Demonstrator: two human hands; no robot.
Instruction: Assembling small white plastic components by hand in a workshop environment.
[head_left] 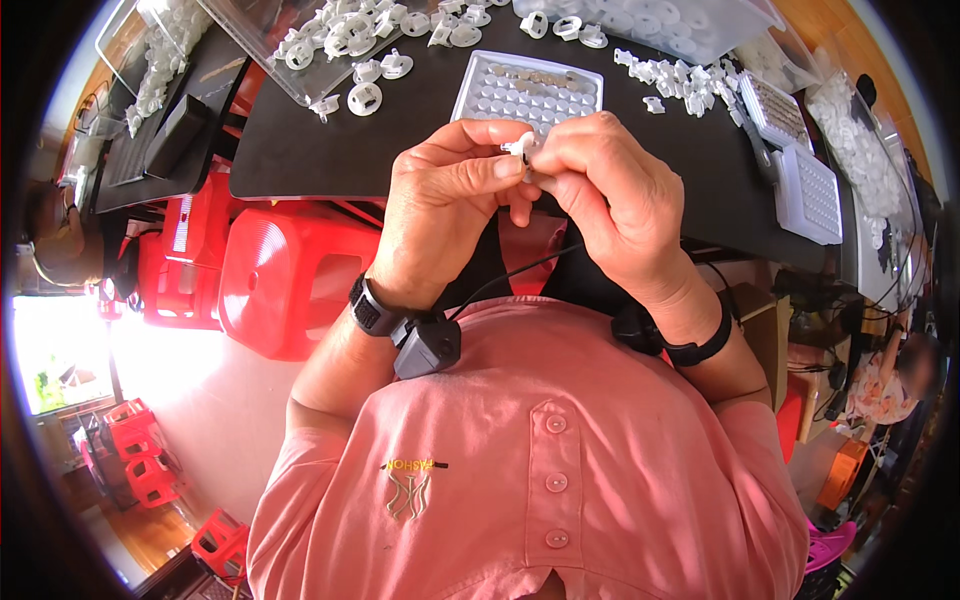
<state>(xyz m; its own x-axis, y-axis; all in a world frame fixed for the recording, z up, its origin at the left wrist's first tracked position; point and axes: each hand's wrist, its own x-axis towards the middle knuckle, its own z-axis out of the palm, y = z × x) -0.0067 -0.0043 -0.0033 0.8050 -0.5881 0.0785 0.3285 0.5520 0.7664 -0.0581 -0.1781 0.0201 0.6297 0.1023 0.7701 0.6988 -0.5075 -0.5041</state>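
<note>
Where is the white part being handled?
Head view, upper middle: the part is between the left hand and right hand, pictured just below the middle tray.

Small white plastic part (519,147), held midair

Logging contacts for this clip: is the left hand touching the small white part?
Touching. The head view shows the left hand pinching the small white part, its thumb pressed against it with no visible gap.
</note>
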